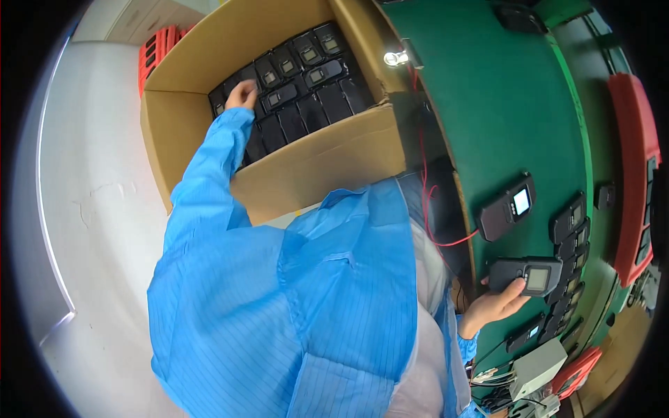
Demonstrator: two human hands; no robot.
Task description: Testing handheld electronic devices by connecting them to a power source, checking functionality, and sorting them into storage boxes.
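Note:
My right hand (496,306) grips a black handheld device (507,274) with a small grey screen, held over the green worktop with the thumb across its front. Inside a large cardboard box (320,164), my left hand (242,95) is over the rows of black devices at the left part. Its fingers are curled and slightly blurred; what lies under them is hidden. Several packed devices (286,66) stand in rows with their screens up. Two devices (281,97) lie flat on top of the rows.
On the green worktop (502,90) lies a device with a lit screen (506,207), a red wire (446,244) beside it. More black devices (570,217) line the far edge. A grey box (538,369) with cables stands at the lower right. Red trays (631,174) sit beyond.

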